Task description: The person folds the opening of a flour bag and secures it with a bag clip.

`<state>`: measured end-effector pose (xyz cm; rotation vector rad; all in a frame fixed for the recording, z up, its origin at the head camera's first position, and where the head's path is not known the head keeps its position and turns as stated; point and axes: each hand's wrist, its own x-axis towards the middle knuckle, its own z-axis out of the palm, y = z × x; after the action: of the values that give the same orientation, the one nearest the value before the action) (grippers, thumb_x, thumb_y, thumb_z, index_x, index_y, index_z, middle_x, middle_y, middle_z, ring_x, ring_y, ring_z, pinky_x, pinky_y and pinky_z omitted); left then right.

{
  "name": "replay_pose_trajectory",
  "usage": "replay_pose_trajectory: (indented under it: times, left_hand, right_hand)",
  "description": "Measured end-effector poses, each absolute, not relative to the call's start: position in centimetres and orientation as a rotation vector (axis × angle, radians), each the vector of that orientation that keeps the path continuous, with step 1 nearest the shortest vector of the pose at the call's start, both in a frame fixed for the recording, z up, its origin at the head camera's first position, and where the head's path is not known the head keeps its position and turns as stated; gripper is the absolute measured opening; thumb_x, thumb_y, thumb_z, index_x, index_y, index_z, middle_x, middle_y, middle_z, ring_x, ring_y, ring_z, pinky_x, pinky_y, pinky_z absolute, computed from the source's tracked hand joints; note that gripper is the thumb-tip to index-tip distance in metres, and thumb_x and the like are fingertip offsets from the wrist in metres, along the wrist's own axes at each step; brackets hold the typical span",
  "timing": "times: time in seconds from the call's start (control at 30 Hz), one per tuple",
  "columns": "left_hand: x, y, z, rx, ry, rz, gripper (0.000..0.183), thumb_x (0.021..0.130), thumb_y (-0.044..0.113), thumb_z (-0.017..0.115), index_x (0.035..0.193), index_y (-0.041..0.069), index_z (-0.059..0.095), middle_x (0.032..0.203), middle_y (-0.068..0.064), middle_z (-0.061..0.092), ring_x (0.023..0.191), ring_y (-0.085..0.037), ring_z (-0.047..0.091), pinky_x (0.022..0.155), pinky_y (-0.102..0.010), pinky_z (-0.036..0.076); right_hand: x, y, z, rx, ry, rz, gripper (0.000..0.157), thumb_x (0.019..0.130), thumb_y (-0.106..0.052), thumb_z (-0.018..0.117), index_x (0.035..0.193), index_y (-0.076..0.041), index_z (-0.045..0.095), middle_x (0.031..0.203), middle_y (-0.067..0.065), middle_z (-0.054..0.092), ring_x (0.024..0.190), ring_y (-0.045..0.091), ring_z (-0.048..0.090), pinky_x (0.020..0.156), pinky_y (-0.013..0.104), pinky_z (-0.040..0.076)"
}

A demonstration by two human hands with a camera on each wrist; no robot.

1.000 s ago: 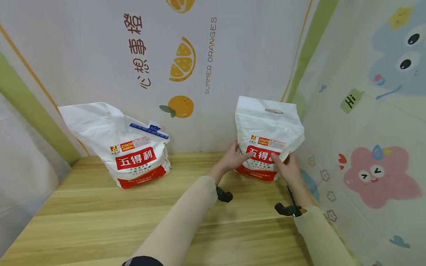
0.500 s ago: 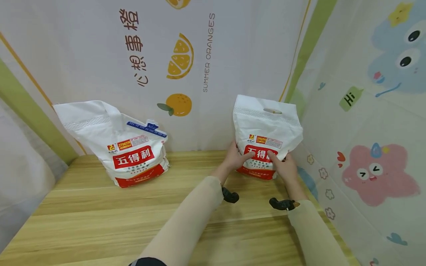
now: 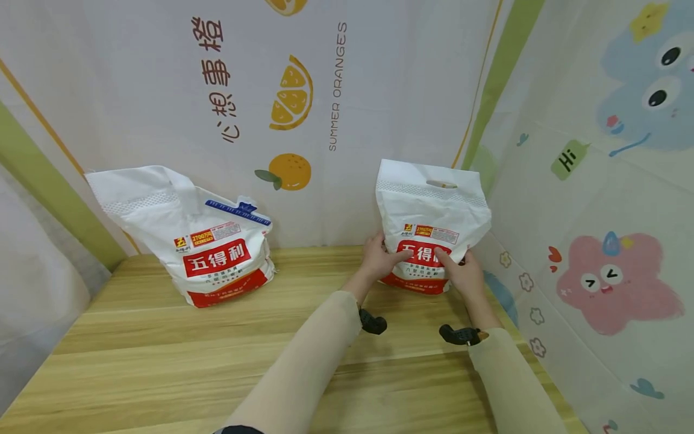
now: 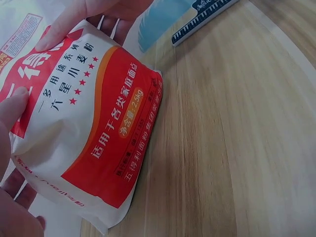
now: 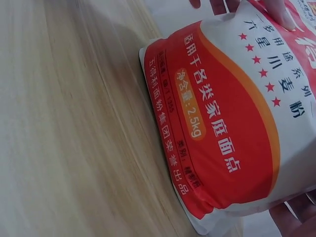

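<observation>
A white and red flour bag (image 3: pixel 434 211) stands upright at the back right of the table, a handle hole in its top flap. My left hand (image 3: pixel 375 260) grips its left side, and my right hand (image 3: pixel 462 271) grips the right side. Both thumbs lie across the red front label, with fingers curled round the sides. In the left wrist view, the bag's printed lower front (image 4: pixel 108 133) shows "2.5kg". A second flour bag (image 3: pixel 217 259) leans at the left; a blue clip (image 3: pixel 238 211) with ruler marks sits across its upper right corner.
The wooden table (image 3: pixel 162 361) ends at a printed curtain (image 3: pixel 358 199) behind and another curtain (image 3: pixel 596 181) on the right. Beyond the held bag, the left wrist view shows a dark strip with ruler marks (image 4: pixel 202 19).
The held bag has shifted slightly left. My right wrist has moved a little inward, and the dark strip beside it has gone out of sight in the head view. Both hands keep their grip.
</observation>
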<state>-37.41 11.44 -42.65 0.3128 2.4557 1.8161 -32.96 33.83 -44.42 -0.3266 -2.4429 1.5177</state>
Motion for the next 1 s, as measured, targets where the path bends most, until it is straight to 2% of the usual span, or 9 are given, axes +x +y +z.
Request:
replay_pose_trajectory:
  times: [0.17, 0.4, 0.7, 1.0]
  left_hand:
    - [-37.4, 11.1, -42.7, 0.407, 2.342, 1.889, 0.065, 0.099, 0.033, 0.085, 0.153, 0.022, 0.051, 0.144, -0.007, 0.069, 0.132, -0.028, 0.068, 0.113, -0.051, 0.057]
    - [-37.1, 10.2, -42.7, 0.452, 2.337, 1.852, 0.067, 0.100, 0.036, 0.083, 0.155, 0.020, 0.048, 0.146, -0.008, 0.068, 0.134, -0.028, 0.067, 0.113, -0.052, 0.057]
    - [-36.9, 8.7, -43.2, 0.466, 2.378, 1.832, 0.064, 0.095, 0.043, 0.087, 0.148, 0.024, 0.055, 0.141, -0.003, 0.071, 0.130, -0.026, 0.069, 0.108, -0.051, 0.060]
    - [-36.6, 7.5, -43.8, 0.465, 2.425, 1.824, 0.067, 0.094, 0.047, 0.088, 0.149, 0.027, 0.055, 0.141, -0.002, 0.070, 0.130, -0.026, 0.068, 0.108, -0.052, 0.060]
  right_hand:
    - [-32.8, 33.7, -44.2, -0.320, -2.467, 1.492, 0.090, 0.098, -0.072, 0.068, 0.162, -0.011, 0.048, 0.156, 0.021, 0.060, 0.140, 0.041, 0.061, 0.113, 0.057, 0.055]
    - [-32.9, 33.8, -44.4, -0.331, -2.496, 1.425, 0.089, 0.097, -0.074, 0.068, 0.156, -0.009, 0.054, 0.151, 0.022, 0.064, 0.136, 0.041, 0.065, 0.107, 0.052, 0.058]
    - [-32.5, 33.4, -44.6, -0.327, -2.552, 1.375, 0.098, 0.094, -0.081, 0.065, 0.157, -0.008, 0.051, 0.154, 0.022, 0.062, 0.140, 0.042, 0.063, 0.113, 0.060, 0.056]
    - [-32.2, 32.6, -44.8, -0.272, -2.535, 1.410, 0.094, 0.096, -0.077, 0.068, 0.156, -0.007, 0.050, 0.152, 0.022, 0.063, 0.139, 0.040, 0.063, 0.115, 0.057, 0.054]
